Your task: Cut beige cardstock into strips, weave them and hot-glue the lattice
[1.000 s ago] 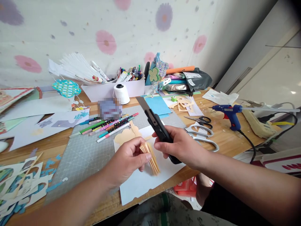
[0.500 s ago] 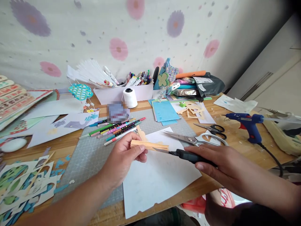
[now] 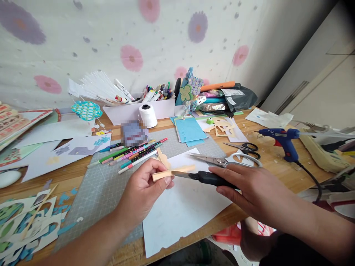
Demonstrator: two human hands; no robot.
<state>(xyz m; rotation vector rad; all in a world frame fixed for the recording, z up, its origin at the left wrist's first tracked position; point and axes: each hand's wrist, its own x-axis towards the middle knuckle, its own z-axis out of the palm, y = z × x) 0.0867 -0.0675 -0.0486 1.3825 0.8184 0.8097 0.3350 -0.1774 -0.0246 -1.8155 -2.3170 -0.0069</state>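
My left hand [image 3: 151,184] pinches a narrow, folded tan paper strip [image 3: 183,169] above a white sheet [image 3: 177,214]. In my right hand [image 3: 249,188] is a black-handled craft knife [image 3: 215,179], its blade pointing left and meeting the strip close to my left fingertips. Behind my left hand lies a tan paper cutout [image 3: 163,159]. Silver scissors [image 3: 222,160] rest just beyond the knife.
Markers [image 3: 135,152] lie on the grey cutting mat [image 3: 102,188]. A white thread spool [image 3: 148,116] stands behind. Blue paper [image 3: 191,130] lies farther back, a blue glue gun [image 3: 285,142] at right, paper scraps [image 3: 36,221] at left.
The strip has tilted, its right end now higher. The knife and my right hand have moved left, bringing the blade nearer my left fingers. The whole view has shifted slightly.
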